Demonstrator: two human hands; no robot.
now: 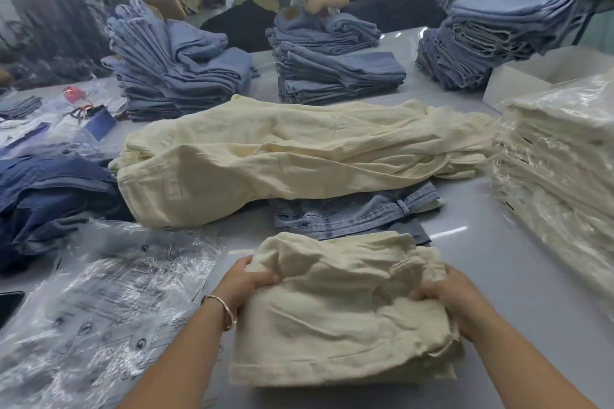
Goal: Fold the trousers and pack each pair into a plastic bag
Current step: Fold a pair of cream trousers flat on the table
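Observation:
A folded pair of cream trousers lies on the table right in front of me. My left hand grips its left edge, with the thumb on top of the cloth. Its right edge is gripped by my right hand, fingers curled into the folds. A pile of clear plastic bags with printed marks lies to the left of the folded pair. Behind it stretches a heap of unfolded cream trousers.
A stack of bagged cream trousers stands at the right. Light denim lies under the cream heap, and dark denim lies at the left. Tall stacks of blue jeans line the far side, where another person stands. A white box sits at the far right.

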